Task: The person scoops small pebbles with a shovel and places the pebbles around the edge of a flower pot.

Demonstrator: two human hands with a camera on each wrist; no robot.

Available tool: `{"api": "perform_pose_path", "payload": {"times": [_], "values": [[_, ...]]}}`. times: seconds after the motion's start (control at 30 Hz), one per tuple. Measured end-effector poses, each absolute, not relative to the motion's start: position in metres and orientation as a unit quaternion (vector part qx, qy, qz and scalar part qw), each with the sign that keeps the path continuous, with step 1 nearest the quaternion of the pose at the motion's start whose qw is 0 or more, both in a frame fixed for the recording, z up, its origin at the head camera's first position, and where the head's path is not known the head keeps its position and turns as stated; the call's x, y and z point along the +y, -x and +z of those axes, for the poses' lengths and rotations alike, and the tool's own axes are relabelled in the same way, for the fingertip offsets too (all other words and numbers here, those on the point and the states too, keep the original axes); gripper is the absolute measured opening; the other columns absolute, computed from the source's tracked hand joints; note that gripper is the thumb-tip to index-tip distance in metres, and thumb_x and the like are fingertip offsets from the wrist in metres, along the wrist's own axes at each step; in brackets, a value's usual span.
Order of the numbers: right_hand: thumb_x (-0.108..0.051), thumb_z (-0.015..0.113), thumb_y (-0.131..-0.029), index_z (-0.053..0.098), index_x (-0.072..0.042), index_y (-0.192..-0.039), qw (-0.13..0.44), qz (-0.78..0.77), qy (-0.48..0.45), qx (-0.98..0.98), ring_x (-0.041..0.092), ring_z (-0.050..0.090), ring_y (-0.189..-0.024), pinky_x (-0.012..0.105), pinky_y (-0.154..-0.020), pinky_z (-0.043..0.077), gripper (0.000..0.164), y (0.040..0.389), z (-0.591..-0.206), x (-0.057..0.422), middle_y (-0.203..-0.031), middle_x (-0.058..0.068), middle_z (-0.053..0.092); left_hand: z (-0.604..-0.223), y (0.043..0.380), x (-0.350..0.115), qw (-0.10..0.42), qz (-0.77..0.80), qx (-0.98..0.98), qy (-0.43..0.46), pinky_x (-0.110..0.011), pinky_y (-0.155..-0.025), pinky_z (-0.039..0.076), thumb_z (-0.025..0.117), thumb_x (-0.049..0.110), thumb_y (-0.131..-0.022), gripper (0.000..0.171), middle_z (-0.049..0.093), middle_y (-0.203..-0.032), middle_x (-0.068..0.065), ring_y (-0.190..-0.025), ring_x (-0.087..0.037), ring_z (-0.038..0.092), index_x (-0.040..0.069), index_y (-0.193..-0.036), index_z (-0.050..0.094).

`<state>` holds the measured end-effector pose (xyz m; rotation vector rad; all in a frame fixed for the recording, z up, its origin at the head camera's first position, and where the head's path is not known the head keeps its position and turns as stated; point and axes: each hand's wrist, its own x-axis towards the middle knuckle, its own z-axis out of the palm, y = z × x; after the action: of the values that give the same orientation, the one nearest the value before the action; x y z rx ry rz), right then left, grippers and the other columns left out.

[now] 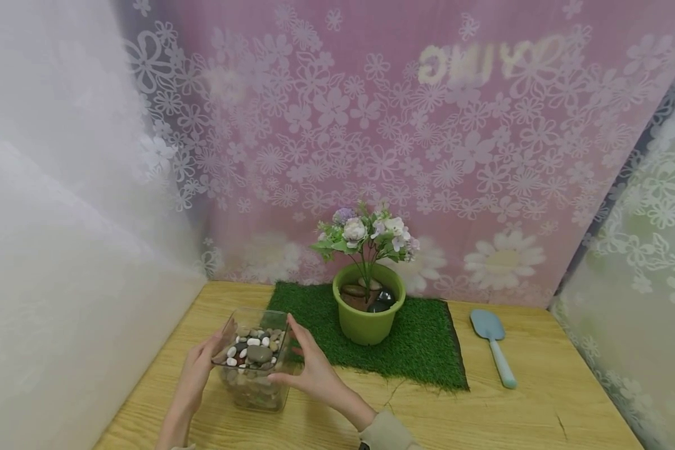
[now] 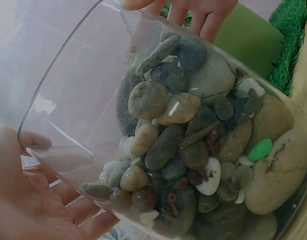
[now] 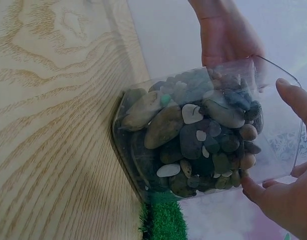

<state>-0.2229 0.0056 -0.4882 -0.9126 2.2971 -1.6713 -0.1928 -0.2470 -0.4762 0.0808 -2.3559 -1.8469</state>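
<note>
A clear square container (image 1: 257, 395) filled partway with mixed pebbles (image 1: 260, 354) stands at the left front of the wooden table. My left hand (image 1: 194, 369) grips its left side near the rim. On the opposite side, my right hand (image 1: 313, 370) holds it, the thumb on the near wall and the fingers along the right edge. In the right wrist view the base of the container (image 3: 193, 130) meets the table. Grey, brown and white stones and one small green stone (image 2: 260, 149) show through the wall in the left wrist view.
Behind the container, a green pot (image 1: 369, 322) with flowers (image 1: 365, 232) and large stones stands on an artificial grass mat (image 1: 427, 350). A blue hand trowel (image 1: 494, 340) lies to the right on the table (image 1: 545, 381). A floral curtain (image 1: 371, 125) hangs along the back.
</note>
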Motion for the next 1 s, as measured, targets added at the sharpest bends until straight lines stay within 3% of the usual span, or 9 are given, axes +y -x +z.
{"api": "perform_pose_path", "payload": {"times": [0.1,0.2,0.33,0.43,0.47,0.53,0.6,0.83,1.0], "values": [[-0.035,0.078,-0.089,0.003,-0.037,-0.163,0.079,-0.56,0.305,0.766,0.031,0.029,-0.15,0.04,-0.114,0.041,0.106,0.223,-0.488,0.005,-0.168,0.006,0.016,-0.476,0.193,-0.246,0.078,-0.618,-0.782,-0.028,-0.057,-0.109,0.04,0.033,0.038,-0.112,0.056,0.053,-0.147,-0.017,-0.133,-0.025,0.052,-0.001,-0.149,0.047],[-0.035,0.078,-0.089,0.003,-0.036,-0.163,0.077,-0.561,0.307,0.765,0.031,0.029,-0.15,0.041,-0.114,0.041,0.106,0.223,-0.487,0.006,-0.168,0.006,0.016,-0.476,0.194,-0.245,0.084,-0.62,-0.78,-0.033,-0.037,-0.102,0.048,0.035,0.037,-0.111,0.055,0.055,-0.145,-0.018,-0.121,-0.004,0.058,-0.002,-0.147,0.049],[-0.033,0.078,-0.089,0.003,-0.036,-0.163,0.083,-0.568,0.306,0.759,0.031,0.03,-0.149,0.042,-0.114,0.04,0.105,0.222,-0.486,0.007,-0.168,0.006,0.016,-0.476,0.194,-0.243,0.089,-0.626,-0.775,-0.026,-0.028,-0.096,0.049,0.035,0.033,-0.112,0.053,0.058,-0.141,-0.016,-0.116,0.0,0.06,-0.005,-0.145,0.051],[-0.032,0.079,-0.089,0.004,-0.037,-0.163,0.086,-0.574,0.307,0.754,0.03,0.031,-0.149,0.044,-0.115,0.04,0.105,0.222,-0.486,0.01,-0.167,0.005,0.017,-0.475,0.192,-0.24,0.093,-0.626,-0.774,-0.015,-0.046,-0.105,0.046,0.034,0.032,-0.112,0.052,0.058,-0.14,-0.015,-0.124,-0.015,0.059,-0.005,-0.144,0.052],[-0.032,0.079,-0.089,0.004,-0.037,-0.163,0.087,-0.575,0.307,0.753,0.03,0.031,-0.149,0.045,-0.115,0.039,0.105,0.222,-0.486,0.011,-0.167,0.005,0.017,-0.475,0.192,-0.239,0.096,-0.626,-0.774,-0.015,-0.045,-0.104,0.046,0.034,0.032,-0.112,0.052,0.058,-0.14,-0.015,-0.124,-0.015,0.059,-0.005,-0.143,0.053],[-0.032,0.079,-0.089,0.005,-0.037,-0.163,0.086,-0.577,0.308,0.751,0.031,0.031,-0.149,0.047,-0.115,0.039,0.105,0.221,-0.486,0.012,-0.167,0.006,0.017,-0.474,0.191,-0.237,0.096,-0.625,-0.775,-0.013,-0.06,-0.107,0.04,0.034,0.033,-0.112,0.053,0.056,-0.142,-0.019,-0.129,-0.028,0.055,-0.005,-0.144,0.052],[-0.031,0.079,-0.089,0.005,-0.037,-0.163,0.087,-0.577,0.307,0.752,0.031,0.03,-0.149,0.047,-0.115,0.039,0.105,0.221,-0.487,0.014,-0.167,0.006,0.017,-0.474,0.191,-0.235,0.095,-0.628,-0.773,-0.015,-0.066,-0.108,0.035,0.035,0.033,-0.112,0.053,0.055,-0.143,-0.02,-0.131,-0.033,0.052,-0.006,-0.144,0.052],[-0.031,0.08,-0.089,0.007,-0.038,-0.163,0.092,-0.58,0.304,0.75,0.032,0.031,-0.149,0.046,-0.115,0.039,0.104,0.22,-0.488,0.019,-0.167,0.006,0.017,-0.475,0.188,-0.23,0.094,-0.632,-0.769,-0.023,-0.065,-0.11,0.034,0.038,0.031,-0.111,0.051,0.056,-0.141,-0.02,-0.121,-0.008,0.057,-0.006,-0.143,0.052],[-0.03,0.08,-0.089,0.007,-0.039,-0.163,0.095,-0.581,0.303,0.749,0.032,0.031,-0.149,0.045,-0.115,0.039,0.104,0.22,-0.489,0.022,-0.168,0.004,0.016,-0.474,0.187,-0.228,0.089,-0.632,-0.769,-0.022,-0.071,-0.108,0.033,0.038,0.032,-0.111,0.05,0.057,-0.141,-0.018,-0.131,-0.029,0.053,-0.003,-0.144,0.053]]}}
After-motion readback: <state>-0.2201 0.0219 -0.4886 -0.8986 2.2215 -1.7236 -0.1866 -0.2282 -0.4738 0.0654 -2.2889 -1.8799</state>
